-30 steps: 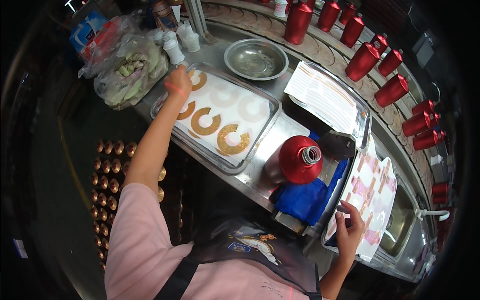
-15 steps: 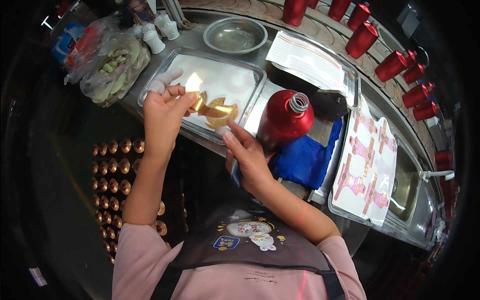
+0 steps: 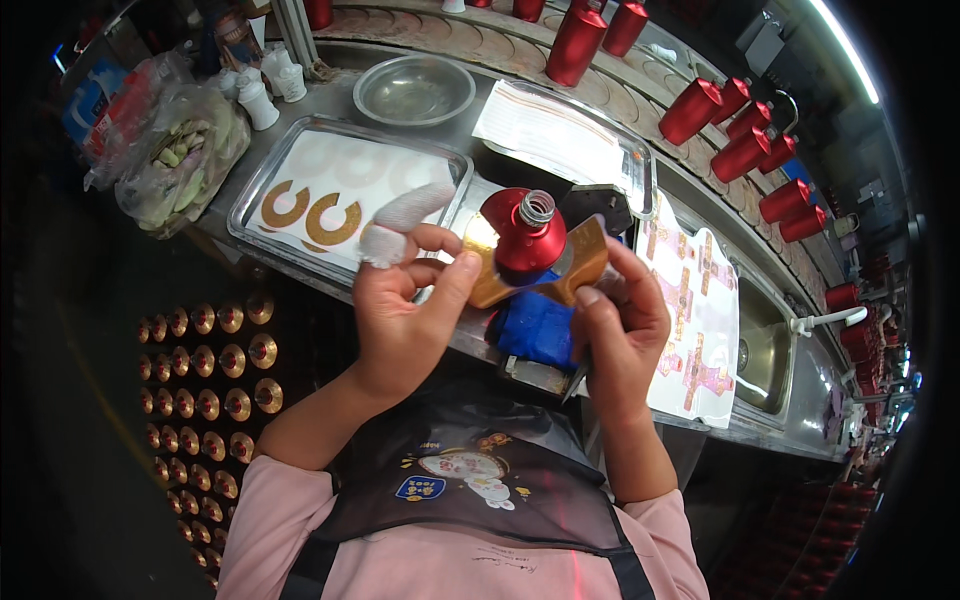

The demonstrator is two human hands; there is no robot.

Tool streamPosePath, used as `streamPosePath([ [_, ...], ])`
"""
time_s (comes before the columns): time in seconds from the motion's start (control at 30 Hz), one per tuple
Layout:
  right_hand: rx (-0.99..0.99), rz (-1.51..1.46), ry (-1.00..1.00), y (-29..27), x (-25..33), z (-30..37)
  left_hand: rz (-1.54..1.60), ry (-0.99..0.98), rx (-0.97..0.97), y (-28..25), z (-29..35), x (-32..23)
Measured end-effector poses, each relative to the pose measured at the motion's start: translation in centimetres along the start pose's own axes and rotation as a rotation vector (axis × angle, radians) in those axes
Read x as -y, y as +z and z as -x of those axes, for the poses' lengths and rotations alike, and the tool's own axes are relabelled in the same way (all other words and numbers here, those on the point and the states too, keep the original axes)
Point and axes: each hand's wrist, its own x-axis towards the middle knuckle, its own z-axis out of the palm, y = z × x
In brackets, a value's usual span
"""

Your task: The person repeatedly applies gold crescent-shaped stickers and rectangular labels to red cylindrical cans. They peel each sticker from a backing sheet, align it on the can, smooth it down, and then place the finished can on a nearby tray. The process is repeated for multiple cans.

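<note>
Gold label (image 3: 588,258): curved, shiny, between the hands, bowed across the near side of the red bottle (image 3: 530,245); contact unclear. Left hand (image 3: 405,325) pinches one end, right hand (image 3: 625,330) the other. Steel counter (image 3: 325,95) beyond both; tray (image 3: 243,205) left of left hand; more bottles (image 3: 690,110) farthest out.

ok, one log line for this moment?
left hand: pinches gold curved sheet | right hand: pinches its other end | red bottle: uncapped, partly behind sheet | tray: two gold C-shapes

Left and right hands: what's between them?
Head view: a curved gold piece spans from the left hand to the right hand, the red bottle showing within its curve. Whether piece and bottle touch is unclear.
</note>
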Motion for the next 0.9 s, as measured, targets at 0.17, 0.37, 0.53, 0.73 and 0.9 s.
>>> streamPosePath([
  [0.17, 0.066, 0.118, 0.081, -3.2, -1.5, -5.4, -0.043, -0.138, -0.005, 1.3, -0.4, 2.6],
  [0.37, 0.126, -0.147, 0.238, -3.2, -3.3, -8.1, 0.077, -0.184, -0.042, -0.5, -1.1, 3.7],
  [0.53, 0.003, -0.118, 0.104, -1.2, -4.1, -5.0, 0.119, -0.16, -0.001, -1.0, -2.4, 4.2],
  [0.73, 0.069, -0.089, 0.048, -1.3, -4.7, -5.2, 0.264, -0.279, 0.172, -0.1, -2.9, 5.0],
  [0.9, 0.082, -0.167, 0.065, -1.4, -4.6, -5.8, 0.252, -0.273, 0.183, -0.5, -3.2, 5.1],
])
